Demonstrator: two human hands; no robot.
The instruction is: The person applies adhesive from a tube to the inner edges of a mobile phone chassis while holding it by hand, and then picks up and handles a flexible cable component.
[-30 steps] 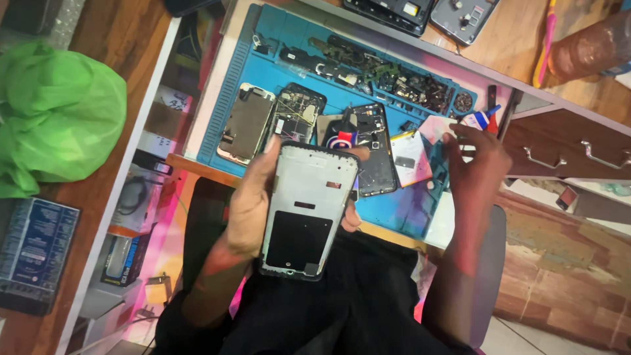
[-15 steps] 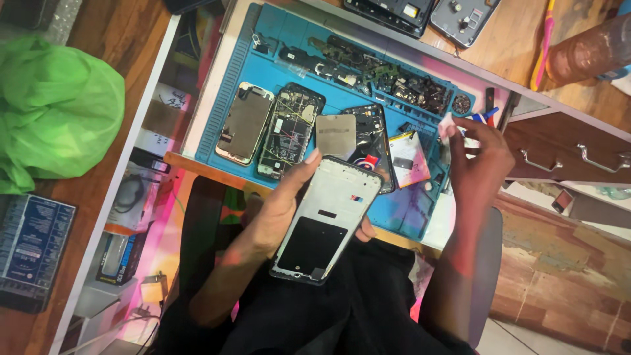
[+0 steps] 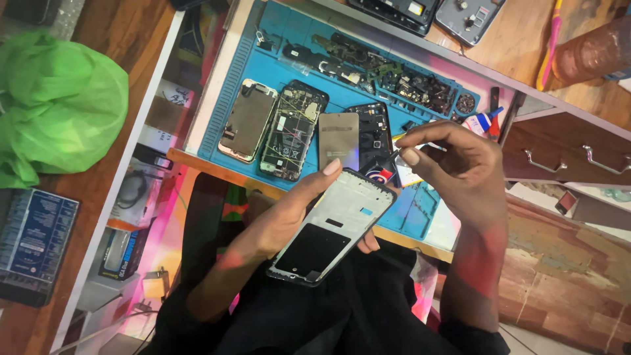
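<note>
Left hand (image 3: 289,220): wrapped under and around phone frame (image 3: 335,227), thumb along its upper-left edge, frame tilted with top toward 1 o'clock, over the lap just below the bench edge. Right hand (image 3: 453,167): fingers pinched narrow on a thin tool (image 3: 390,158), tip aimed at the frame's top corner; contact with frame not discernible. Blue work mat (image 3: 276,62) at 12 o'clock of the frame, bearing three opened phones, among them a silver-backed unit (image 3: 248,120), an exposed board unit (image 3: 292,130) and a flat grey panel (image 3: 338,139). Green plastic bag (image 3: 56,98) at 10 o'clock, well apart. Wooden drawers (image 3: 565,154) at 3 o'clock.
</note>
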